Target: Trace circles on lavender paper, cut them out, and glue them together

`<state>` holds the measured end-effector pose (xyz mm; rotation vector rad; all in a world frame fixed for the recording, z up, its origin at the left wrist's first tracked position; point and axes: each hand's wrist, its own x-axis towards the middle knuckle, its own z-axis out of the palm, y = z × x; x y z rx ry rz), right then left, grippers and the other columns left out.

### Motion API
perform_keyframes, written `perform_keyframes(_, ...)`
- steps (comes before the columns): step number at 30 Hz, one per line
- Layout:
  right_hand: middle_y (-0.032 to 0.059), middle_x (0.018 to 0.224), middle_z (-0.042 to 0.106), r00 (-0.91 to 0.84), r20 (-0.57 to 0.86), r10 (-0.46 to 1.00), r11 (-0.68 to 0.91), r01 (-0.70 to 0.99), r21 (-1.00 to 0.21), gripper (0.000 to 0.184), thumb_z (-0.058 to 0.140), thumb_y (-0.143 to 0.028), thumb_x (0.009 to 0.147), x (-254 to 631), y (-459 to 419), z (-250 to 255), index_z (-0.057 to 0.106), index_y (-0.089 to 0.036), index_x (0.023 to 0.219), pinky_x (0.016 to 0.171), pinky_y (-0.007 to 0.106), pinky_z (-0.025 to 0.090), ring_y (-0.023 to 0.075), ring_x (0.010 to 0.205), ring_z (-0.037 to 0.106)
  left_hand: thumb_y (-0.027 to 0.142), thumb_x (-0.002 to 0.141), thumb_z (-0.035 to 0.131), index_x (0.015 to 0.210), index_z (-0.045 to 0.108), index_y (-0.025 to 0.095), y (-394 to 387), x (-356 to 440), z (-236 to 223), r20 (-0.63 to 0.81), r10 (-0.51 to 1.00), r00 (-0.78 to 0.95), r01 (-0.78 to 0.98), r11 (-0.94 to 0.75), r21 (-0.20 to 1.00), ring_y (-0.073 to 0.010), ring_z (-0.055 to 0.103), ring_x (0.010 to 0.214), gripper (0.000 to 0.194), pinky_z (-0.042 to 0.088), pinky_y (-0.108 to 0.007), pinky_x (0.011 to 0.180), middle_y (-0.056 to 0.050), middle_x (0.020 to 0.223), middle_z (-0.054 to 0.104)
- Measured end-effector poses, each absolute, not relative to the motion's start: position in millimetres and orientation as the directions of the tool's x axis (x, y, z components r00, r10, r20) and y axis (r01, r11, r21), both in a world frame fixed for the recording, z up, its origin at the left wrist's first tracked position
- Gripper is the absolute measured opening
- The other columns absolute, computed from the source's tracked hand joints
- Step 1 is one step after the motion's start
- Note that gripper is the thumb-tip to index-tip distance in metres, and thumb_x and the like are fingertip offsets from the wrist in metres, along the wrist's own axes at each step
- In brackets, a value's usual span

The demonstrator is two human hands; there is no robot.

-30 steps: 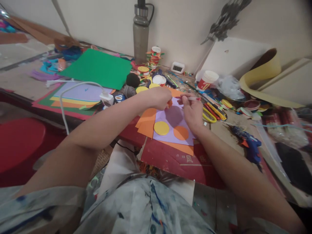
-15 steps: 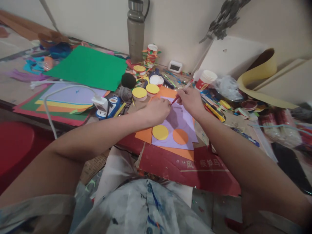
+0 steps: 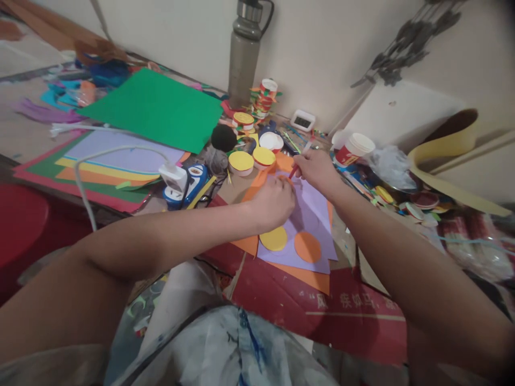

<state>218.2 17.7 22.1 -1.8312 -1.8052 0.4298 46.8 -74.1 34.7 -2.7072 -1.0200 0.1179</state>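
Note:
My right hand (image 3: pixel 317 169) is closed around a pen (image 3: pixel 293 171) with a red tip and a clear barrel, its tip pointing down beside the left fingers. Over the purple sheet (image 3: pixel 316 209), my left hand (image 3: pixel 276 203) has its fingers drawn together on a small orange piece (image 3: pixel 286 180), mostly hidden by them. A yellow paper circle (image 3: pixel 274 239) and an orange paper circle (image 3: pixel 308 247) lie on the purple sheet's near part. Orange sheets (image 3: pixel 309 274) stick out from underneath.
Yellow-topped round pieces (image 3: pixel 241 162), a black yarn ball (image 3: pixel 224 138) and a blue power strip (image 3: pixel 187 185) lie left of the hands. Behind stand a water bottle (image 3: pixel 244 59) and a small white clock (image 3: pixel 303 120). A paper cup (image 3: pixel 355 149) is at right, a green sheet (image 3: pixel 161 110) at left.
The pen has swung from lying nearly level in my right hand to pointing down at the left fingers. My left hand has come lower over the purple sheet. The camera view has shifted.

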Motion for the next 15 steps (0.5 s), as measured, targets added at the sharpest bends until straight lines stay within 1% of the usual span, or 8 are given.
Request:
perform_keyframes(2,0.0025,0.049,0.062,0.020,0.171,0.985,0.080,0.827,-0.557,0.031,0.058,-0.019,0.090,214,26,19,0.063,-0.024,0.060,0.072,0.037,0.060,0.0217,0.056,0.066,0.006,0.106,0.034,0.159,0.059,-0.010,-76,48,35,0.016,0.667,0.745,0.645,-0.713,-0.276,-0.0384,0.074,0.138,0.060,0.061,-0.044,0.106,-0.034,0.153,0.069)
perform_keyframes(4,0.0031,0.050,0.063,-0.012,0.176,0.984,0.104,0.843,-0.527,0.033,0.058,-0.019,0.091,208,32,19,0.062,-0.025,0.059,0.073,0.039,0.060,0.0226,0.058,0.066,0.006,0.106,0.035,0.160,0.058,-0.009,-78,48,37,-0.002,0.668,0.744,0.642,-0.716,-0.274,-0.0383,0.072,0.142,0.061,0.060,-0.044,0.108,-0.035,0.156,0.065)
perform_keyframes(6,0.0046,0.053,0.064,-0.035,0.151,0.988,0.103,0.876,-0.471,0.034,0.057,-0.019,0.092,201,34,21,0.061,-0.025,0.058,0.076,0.039,0.058,0.0238,0.061,0.067,0.005,0.105,0.038,0.160,0.060,-0.006,-78,48,41,-0.037,0.659,0.751,0.632,-0.734,-0.249,-0.0383,0.069,0.147,0.060,0.060,-0.044,0.109,-0.034,0.159,0.063)
perform_keyframes(8,0.0058,0.056,0.065,-0.063,0.132,0.989,0.111,0.911,-0.397,0.036,0.057,-0.018,0.093,192,34,26,0.057,-0.025,0.058,0.078,0.040,0.056,0.0247,0.065,0.067,0.004,0.104,0.041,0.156,0.068,0.001,-77,48,43,-0.048,0.650,0.758,0.628,-0.748,-0.214,-0.0380,0.068,0.149,0.059,0.060,-0.045,0.109,-0.032,0.158,0.064)
perform_keyframes(11,0.0066,0.058,0.064,-0.133,0.145,0.980,0.171,0.941,-0.293,0.038,0.057,-0.019,0.093,182,32,32,0.051,-0.027,0.057,0.079,0.041,0.053,0.0262,0.069,0.068,0.004,0.101,0.047,0.139,0.083,0.013,-75,48,41,-0.009,0.629,0.778,0.620,-0.769,-0.157,-0.0362,0.074,0.141,0.053,0.063,-0.047,0.105,-0.026,0.149,0.073)
perform_keyframes(13,0.0072,0.059,0.064,-0.188,0.175,0.966,0.228,0.942,-0.245,0.039,0.059,-0.021,0.093,178,30,32,0.047,-0.027,0.057,0.078,0.040,0.052,0.0268,0.070,0.068,0.006,0.100,0.050,0.131,0.087,0.015,-74,49,37,0.030,0.614,0.788,0.612,-0.779,-0.138,-0.0352,0.079,0.132,0.049,0.064,-0.048,0.102,-0.026,0.142,0.077)
perform_keyframes(15,0.0083,0.062,0.067,-0.218,0.208,0.953,0.263,0.940,-0.219,0.038,0.061,-0.023,0.093,174,29,30,0.047,-0.028,0.058,0.078,0.040,0.052,0.0275,0.072,0.068,0.007,0.100,0.049,0.129,0.087,0.014,-72,49,33,0.048,0.609,0.791,0.610,-0.782,-0.132,-0.0342,0.081,0.125,0.048,0.064,-0.047,0.099,-0.026,0.138,0.079)
